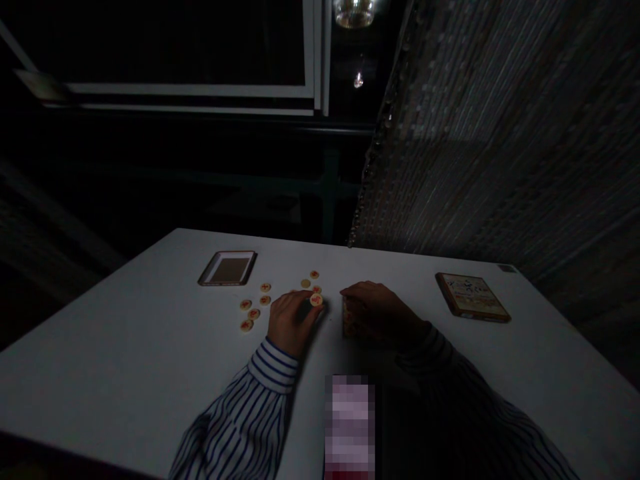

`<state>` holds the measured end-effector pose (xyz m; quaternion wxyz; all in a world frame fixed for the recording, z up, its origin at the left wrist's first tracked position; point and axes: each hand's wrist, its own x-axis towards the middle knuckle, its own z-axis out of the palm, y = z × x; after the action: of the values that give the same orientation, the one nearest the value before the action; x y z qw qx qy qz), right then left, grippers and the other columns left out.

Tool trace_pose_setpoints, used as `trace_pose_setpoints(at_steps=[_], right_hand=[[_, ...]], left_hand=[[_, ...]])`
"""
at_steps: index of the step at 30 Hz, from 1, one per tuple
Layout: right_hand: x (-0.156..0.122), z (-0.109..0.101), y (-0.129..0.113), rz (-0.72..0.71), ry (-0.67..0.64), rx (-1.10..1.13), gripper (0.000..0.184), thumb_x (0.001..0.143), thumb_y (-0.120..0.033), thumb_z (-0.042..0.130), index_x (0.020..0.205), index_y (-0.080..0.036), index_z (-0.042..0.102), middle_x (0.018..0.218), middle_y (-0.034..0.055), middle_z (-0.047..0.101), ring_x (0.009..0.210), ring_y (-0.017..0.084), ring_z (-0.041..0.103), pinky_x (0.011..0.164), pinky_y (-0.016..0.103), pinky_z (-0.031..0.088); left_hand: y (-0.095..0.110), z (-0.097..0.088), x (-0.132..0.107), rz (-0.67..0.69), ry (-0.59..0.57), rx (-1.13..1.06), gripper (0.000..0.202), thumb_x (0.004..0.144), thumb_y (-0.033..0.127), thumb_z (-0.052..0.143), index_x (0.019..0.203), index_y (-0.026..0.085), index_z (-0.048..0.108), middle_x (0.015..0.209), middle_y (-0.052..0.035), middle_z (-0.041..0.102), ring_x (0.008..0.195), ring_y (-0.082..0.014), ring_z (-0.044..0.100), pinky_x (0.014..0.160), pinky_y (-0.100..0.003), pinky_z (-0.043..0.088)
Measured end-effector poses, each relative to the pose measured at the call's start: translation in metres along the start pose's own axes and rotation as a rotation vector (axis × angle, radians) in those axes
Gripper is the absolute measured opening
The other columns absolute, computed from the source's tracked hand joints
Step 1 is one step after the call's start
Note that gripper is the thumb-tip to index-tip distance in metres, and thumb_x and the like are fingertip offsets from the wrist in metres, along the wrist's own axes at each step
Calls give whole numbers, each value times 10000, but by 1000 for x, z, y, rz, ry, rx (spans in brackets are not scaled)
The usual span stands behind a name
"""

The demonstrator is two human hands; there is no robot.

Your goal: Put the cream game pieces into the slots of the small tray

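Observation:
My left hand [291, 321] pinches a round xiangqi piece [316, 300] with a red character between thumb and fingertips, raised over the white table. My right hand [383, 308] bends over a small open box [353, 321] that seems to hold more pieces. Its fingers curl at the box's far left corner, with the thumb and anything gripped hidden in shadow. Left of my left hand lie several red-marked pieces [254, 313]. Just beyond the held piece are two more red-marked ones and a plain-faced piece [305, 283].
A shallow open tray or lid [203, 275] rests at the table's far left. At the right lies a flat box with a printed cover [473, 297]. A bead-string curtain [480, 133] hangs beyond the table [150, 373]. The room is dim.

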<state>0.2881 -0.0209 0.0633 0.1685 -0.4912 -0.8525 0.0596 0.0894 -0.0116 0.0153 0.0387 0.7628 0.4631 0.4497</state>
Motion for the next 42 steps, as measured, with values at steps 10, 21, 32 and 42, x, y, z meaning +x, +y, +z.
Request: trace_pose_setpoints(at_steps=[10,21,32,42], right_hand=[[-4,3,13,-2,53,14,282,827,-216,384,1041,-156,558,982,74,619,895,156,549,784,302,421],[-7,13,31,-21,82,1,265,825,-225,409,1043,-159,545,976,72,617,888,158,547,778,303,420],[-9,2,24,-3,75,31,211,801,-268,451,935,-181,589,895,68,629,826,158,557,734,285,425],[-12,17,26,44,65,131,233,769,-296,493,958,-193,582,909,67,634,827,176,573,727,309,430]], left_hand=[[7,14,5,-24,-61,-52,228,729,335,561,908,200,602,913,-52,657,863,-184,584,799,-361,425],[15,29,13,-85,-60,-117,228,709,331,579,891,195,596,850,-38,659,823,-176,588,784,-348,434],[14,51,-2,-110,-70,-176,222,721,321,564,897,189,596,791,-36,660,736,-153,604,693,-311,482],[18,51,-13,-71,-126,-129,209,733,287,552,917,196,593,803,-32,661,744,-159,598,697,-320,477]])
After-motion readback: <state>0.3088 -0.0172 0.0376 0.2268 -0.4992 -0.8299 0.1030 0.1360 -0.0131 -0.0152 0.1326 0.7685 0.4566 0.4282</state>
